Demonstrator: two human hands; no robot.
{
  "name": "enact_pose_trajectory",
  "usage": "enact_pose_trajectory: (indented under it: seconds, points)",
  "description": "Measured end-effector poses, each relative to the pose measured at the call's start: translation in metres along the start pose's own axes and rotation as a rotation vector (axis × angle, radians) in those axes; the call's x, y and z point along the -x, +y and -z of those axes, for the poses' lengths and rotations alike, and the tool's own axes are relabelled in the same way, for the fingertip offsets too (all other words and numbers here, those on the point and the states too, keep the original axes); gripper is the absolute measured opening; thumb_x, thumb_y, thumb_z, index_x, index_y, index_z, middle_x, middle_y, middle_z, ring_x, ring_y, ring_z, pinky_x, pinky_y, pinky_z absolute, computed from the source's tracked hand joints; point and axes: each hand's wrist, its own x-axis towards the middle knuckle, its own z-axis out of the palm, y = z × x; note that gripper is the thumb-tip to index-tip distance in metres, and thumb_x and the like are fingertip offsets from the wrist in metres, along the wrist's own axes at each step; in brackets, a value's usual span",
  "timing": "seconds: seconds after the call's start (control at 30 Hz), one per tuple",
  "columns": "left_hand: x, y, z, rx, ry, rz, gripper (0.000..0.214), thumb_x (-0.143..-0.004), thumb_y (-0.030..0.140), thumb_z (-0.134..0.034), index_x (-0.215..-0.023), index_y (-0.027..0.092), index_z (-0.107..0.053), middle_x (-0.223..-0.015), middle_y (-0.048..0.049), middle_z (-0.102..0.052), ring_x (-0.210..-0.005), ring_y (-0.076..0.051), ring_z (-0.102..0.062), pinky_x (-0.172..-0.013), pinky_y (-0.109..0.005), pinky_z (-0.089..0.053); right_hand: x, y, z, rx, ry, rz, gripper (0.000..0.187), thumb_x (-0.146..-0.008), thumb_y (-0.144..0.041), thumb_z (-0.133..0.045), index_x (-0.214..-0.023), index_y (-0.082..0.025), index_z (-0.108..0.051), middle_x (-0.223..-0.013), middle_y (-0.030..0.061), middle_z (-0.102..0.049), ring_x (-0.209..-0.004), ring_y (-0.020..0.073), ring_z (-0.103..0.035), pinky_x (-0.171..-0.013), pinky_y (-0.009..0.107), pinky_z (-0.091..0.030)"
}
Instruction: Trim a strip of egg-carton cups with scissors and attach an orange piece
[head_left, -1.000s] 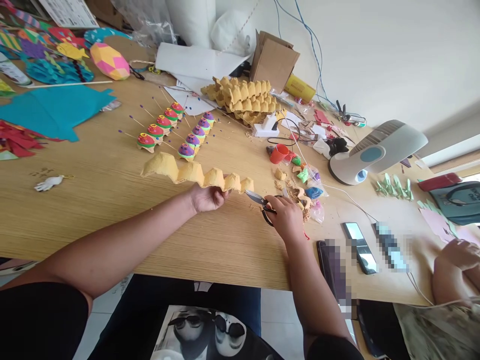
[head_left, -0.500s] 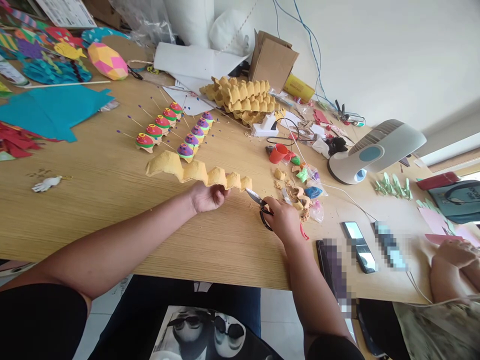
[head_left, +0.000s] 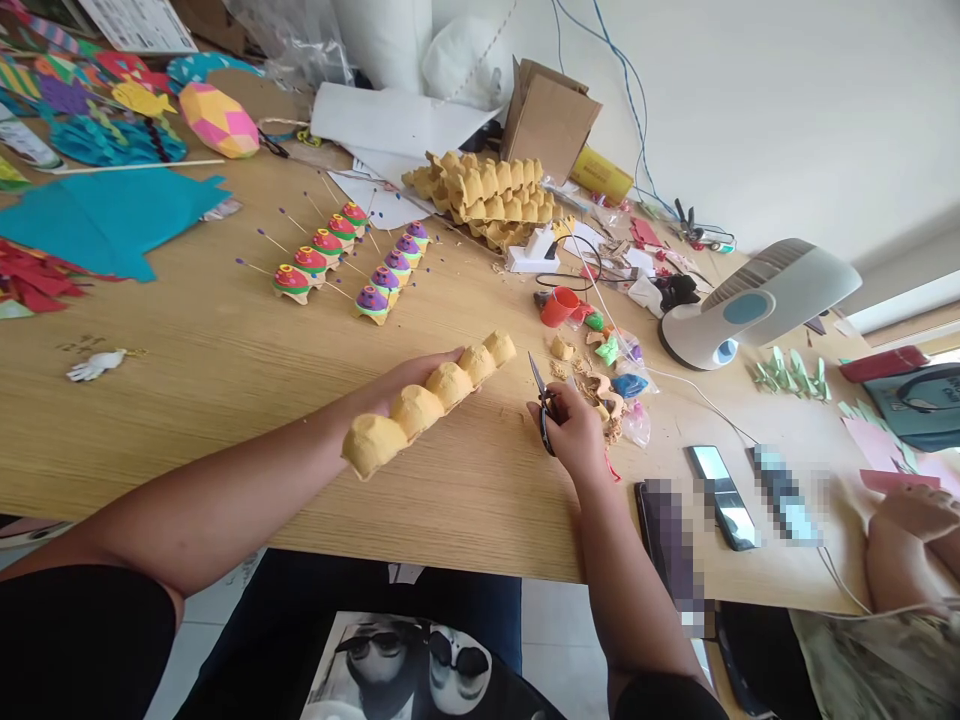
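Holds the strip (head_left: 416,410) in the left hand (head_left: 417,372), with fingers drawn in narrow against its underside and far edge, mostly hidden behind the bumps; cannot tell the exact place of each fingertip. Slants the strip over the table (head_left: 450,510), from near left to far right, with five yellow bumps in view and the near left end hanging out past the wrist. Grips the scissors (head_left: 548,412) in the right hand (head_left: 576,425), with thumb and fingers curled around the black handles. Points the blades (head_left: 538,373) to the far side and slightly left, just beside the strip's far right end but apart from it; cannot tell the gap between the blades.

Right of the scissors, on the table: a cut yellow piece (head_left: 561,348), a green lump (head_left: 607,350), a blue bag (head_left: 628,386) and, farther off, a red cup (head_left: 559,307). Beyond the strip, toward the far left: a red row (head_left: 309,260) and a purple row (head_left: 386,282), side by side, with thin dark-tipped sticks. Farther still: stacked cartons (head_left: 487,190). At left: a white charm (head_left: 97,365) and blue paper (head_left: 112,220). At right: a fan (head_left: 757,290) on the far side, a phone (head_left: 721,495) nearer, and another person's hand (head_left: 919,508) at the edge.
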Motion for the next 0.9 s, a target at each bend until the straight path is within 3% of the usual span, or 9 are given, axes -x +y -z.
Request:
enact_pose_trajectory:
  seconds: [0.13, 0.4, 0.53, 0.67, 0.77, 0.9]
  points:
    - [0.007, -0.001, -0.013, -0.022, 0.004, 0.050, 0.023, -0.100, 0.040, -0.059, -0.113, 0.027, -0.074, -0.078, -0.0048, -0.077, -0.055, -0.019, -0.068, -0.049, -0.024, -0.050, 0.002, -0.007, 0.000, -0.145, -0.108, -0.005, 0.036, -0.088, -0.049, -0.075, -0.111, -0.022, -0.068, -0.082, 0.0005, -0.068, -0.072, 0.0181, -0.060, -0.065, 0.029, -0.043]
    - [0.006, -0.010, -0.024, 0.077, -0.067, -0.068, 0.015, -0.098, 0.030, -0.065, -0.109, 0.027, -0.073, -0.079, -0.0045, -0.076, -0.063, -0.020, -0.072, -0.053, -0.024, -0.052, 0.006, -0.018, -0.004, -0.524, -0.218, -0.022, 0.043, -0.084, -0.045, -0.083, -0.114, -0.024, -0.061, -0.099, 0.0055, -0.076, -0.091, 0.0206, -0.069, -0.084, 0.035, -0.053]
    - [0.004, -0.021, -0.026, -0.036, -0.101, -0.160, 0.011, -0.098, 0.031, -0.068, -0.095, 0.022, -0.073, -0.088, -0.0057, -0.078, -0.072, -0.019, -0.073, -0.065, -0.027, -0.057, 0.011, -0.028, -0.014, -0.730, -0.265, -0.047, 0.045, -0.080, -0.044, -0.088, -0.110, -0.027, -0.059, -0.103, 0.0044, -0.075, -0.087, 0.0182, -0.067, -0.083, 0.035, -0.055]
    - [0.003, -0.029, -0.026, -0.106, -0.173, -0.184, 0.013, -0.094, 0.033, -0.077, -0.093, 0.021, -0.073, -0.091, -0.0050, -0.078, -0.082, -0.020, -0.074, -0.075, -0.030, -0.060, 0.016, -0.039, -0.023, -0.778, -0.332, -0.074, 0.043, -0.081, -0.049, -0.084, -0.106, -0.027, -0.058, -0.090, 0.0003, -0.068, -0.080, 0.0173, -0.064, -0.074, 0.031, -0.055]
    - [0.004, -0.031, -0.026, -0.106, -0.244, -0.197, 0.020, -0.090, 0.036, -0.082, -0.098, 0.020, -0.075, -0.095, -0.0065, -0.079, -0.085, -0.020, -0.074, -0.077, -0.029, -0.059, 0.017, -0.042, -0.025, -0.709, -0.296, -0.120, 0.043, -0.083, -0.055, -0.079, -0.107, -0.027, -0.055, -0.084, -0.0014, -0.062, -0.075, 0.0170, -0.060, -0.066, 0.029, -0.051]
    - [0.007, -0.032, -0.027, -0.201, -0.348, -0.144, 0.036, -0.089, 0.045, -0.083, -0.116, 0.022, -0.076, -0.110, -0.0093, -0.079, -0.094, -0.022, -0.075, -0.082, -0.030, -0.059, 0.012, -0.040, -0.023, -0.701, -0.171, -0.145, 0.045, -0.082, -0.054, -0.076, -0.108, -0.028, -0.051, -0.087, -0.0023, -0.057, -0.074, 0.0160, -0.056, -0.067, 0.028, -0.051]
